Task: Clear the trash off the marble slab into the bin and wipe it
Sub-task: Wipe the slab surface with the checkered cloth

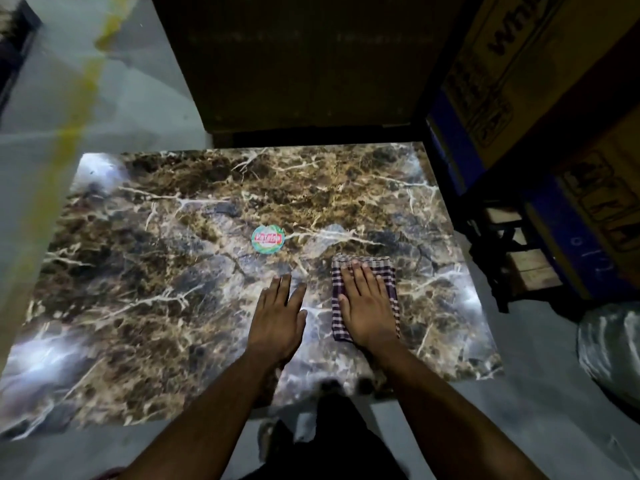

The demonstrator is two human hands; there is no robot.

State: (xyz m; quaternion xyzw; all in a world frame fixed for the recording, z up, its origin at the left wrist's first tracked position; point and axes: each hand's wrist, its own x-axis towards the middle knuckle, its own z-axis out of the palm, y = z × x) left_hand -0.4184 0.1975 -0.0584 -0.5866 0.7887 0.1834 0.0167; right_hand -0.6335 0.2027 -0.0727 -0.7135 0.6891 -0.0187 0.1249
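A brown, white-veined marble slab [156, 271] lies flat on the floor below me. A round green-and-white lid with red lettering [267, 239] rests near the slab's middle. My left hand [278, 318] lies flat on the bare marble, fingers apart, just below and right of the lid and not touching it. My right hand [365, 306] presses flat on a folded purple-and-white checked cloth [389, 271] on the slab's right half; the palm covers most of the cloth.
A dark cabinet front [294, 64] rises behind the slab. Cardboard boxes [554, 98] and a dark wooden frame [502, 251] stand at the right. A shiny plastic bag [609, 351] sits at the lower right. Grey floor [104, 98] with yellow streaks runs along the left.
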